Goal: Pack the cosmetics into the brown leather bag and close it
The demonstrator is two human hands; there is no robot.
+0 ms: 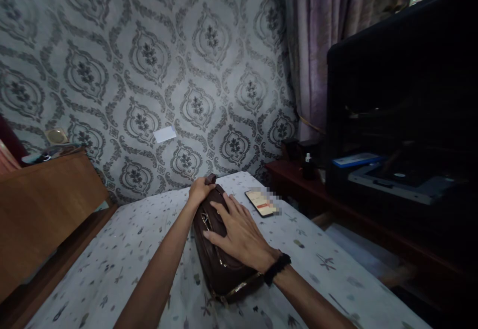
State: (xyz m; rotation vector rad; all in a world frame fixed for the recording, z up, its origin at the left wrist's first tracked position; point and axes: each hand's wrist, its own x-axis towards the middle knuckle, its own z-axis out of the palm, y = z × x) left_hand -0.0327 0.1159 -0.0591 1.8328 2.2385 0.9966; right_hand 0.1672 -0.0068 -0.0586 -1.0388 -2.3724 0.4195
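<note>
A dark brown zippered bag (220,274) lies on the patterned sheet, with gold-coloured zippers on its top and along its near edge. My left hand (199,189) is at the bag's far end by a small strap loop (211,178), its fingers curled over the edge; what exactly they grip is partly hidden. Across the top of the bag, my right hand (239,229) rests with fingers spread, and a black fuzzy band (277,268) circles that wrist. Just right of the bag lies a phone (259,203) with its screen lit.
The bed (142,229) has a white sheet with small prints. At left stands a wooden cabinet (52,209). A dark red shelf (295,182) with a small bottle (308,166) and a large black screen-like object (392,95) stand at right. Patterned wallpaper covers the wall behind.
</note>
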